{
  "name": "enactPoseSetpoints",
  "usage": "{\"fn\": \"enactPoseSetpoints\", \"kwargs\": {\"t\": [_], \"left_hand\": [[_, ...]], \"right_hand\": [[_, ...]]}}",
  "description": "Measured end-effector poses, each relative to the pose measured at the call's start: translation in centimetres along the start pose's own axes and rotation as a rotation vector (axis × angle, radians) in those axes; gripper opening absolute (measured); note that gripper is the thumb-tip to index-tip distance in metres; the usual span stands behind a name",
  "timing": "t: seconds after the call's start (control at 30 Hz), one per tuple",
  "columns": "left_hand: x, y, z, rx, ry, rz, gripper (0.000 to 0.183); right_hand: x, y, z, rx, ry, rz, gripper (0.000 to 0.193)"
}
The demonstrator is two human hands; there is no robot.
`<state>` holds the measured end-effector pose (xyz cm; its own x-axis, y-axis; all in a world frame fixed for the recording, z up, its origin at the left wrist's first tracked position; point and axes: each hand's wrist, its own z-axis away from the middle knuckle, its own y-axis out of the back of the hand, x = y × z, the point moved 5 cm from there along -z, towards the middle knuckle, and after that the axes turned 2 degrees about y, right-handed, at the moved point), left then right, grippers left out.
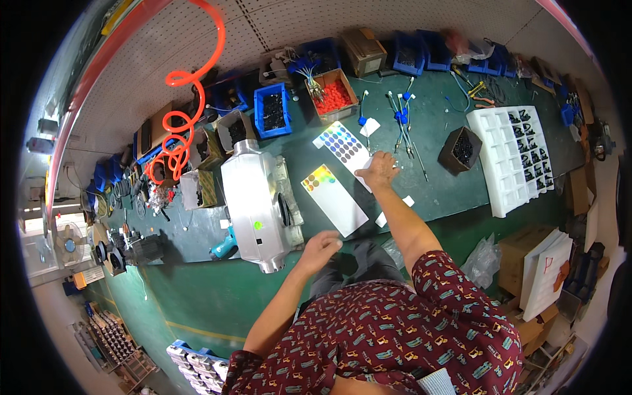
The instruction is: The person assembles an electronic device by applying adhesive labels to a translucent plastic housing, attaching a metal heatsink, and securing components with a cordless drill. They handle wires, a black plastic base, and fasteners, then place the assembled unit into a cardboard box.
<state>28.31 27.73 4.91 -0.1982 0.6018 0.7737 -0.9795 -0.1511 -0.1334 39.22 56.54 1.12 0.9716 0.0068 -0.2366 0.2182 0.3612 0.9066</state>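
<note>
My right hand (378, 172) rests over the lower right end of a white sheet with rows of shiny round stickers (345, 142), its fingers spread. My left hand (321, 251) hovers at the bench's front edge, fingers curled together; anything small between them is hidden. Just beyond it lies a second white sheet (337, 203), with a few gold, rainbow-like round stickers at its far end. To the left stands a silver metal canister-shaped housing (251, 204) with a green round sticker on it. Cables with blue fittings (401, 117) lie beyond my right hand.
A carton of red caps (332, 99) and a blue bin of black parts (272, 110) stand behind the sheets. Rightward are an open box of black pieces (461, 150) and a white foam tray (490, 164). A teal power tool (224, 246) lies beside the housing.
</note>
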Motion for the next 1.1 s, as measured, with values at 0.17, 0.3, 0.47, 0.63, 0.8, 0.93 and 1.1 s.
{"fn": "enactPoseSetpoints", "kwargs": {"t": [0.17,0.3,0.47,0.63,0.8,0.93,1.1], "left_hand": [[1.7,-2.7,-2.5,-0.024,0.010,-0.004,0.040],[2.1,-2.9,-3.1,-0.016,0.070,0.020,0.045],[11.3,-0.7,-3.4,0.374,-0.345,-0.597,0.047],[23.2,-2.5,-1.1,0.362,-0.796,-1.224,0.065],[19.9,-0.2,-4.9,0.027,-0.108,-0.747,0.047],[18.3,0.7,-3.7,0.236,-0.092,0.095,0.020],[18.2,0.2,-3.1,0.296,-0.237,0.361,0.023]], "right_hand": [[0.4,-1.3,0.0,-0.026,0.091,-0.073,0.062],[0.8,-3.0,1.0,0.091,0.276,-0.123,0.042],[2.6,-0.4,4.6,-0.174,0.411,-0.603,0.030],[-0.2,10.5,8.4,-0.338,0.999,-0.004,0.017],[-4.4,19.7,8.4,0.348,1.164,-0.103,0.026],[-1.5,22.5,7.9,0.646,0.771,-0.758,0.027],[-2.2,14.5,11.7,0.096,0.625,-1.172,0.019]]}}
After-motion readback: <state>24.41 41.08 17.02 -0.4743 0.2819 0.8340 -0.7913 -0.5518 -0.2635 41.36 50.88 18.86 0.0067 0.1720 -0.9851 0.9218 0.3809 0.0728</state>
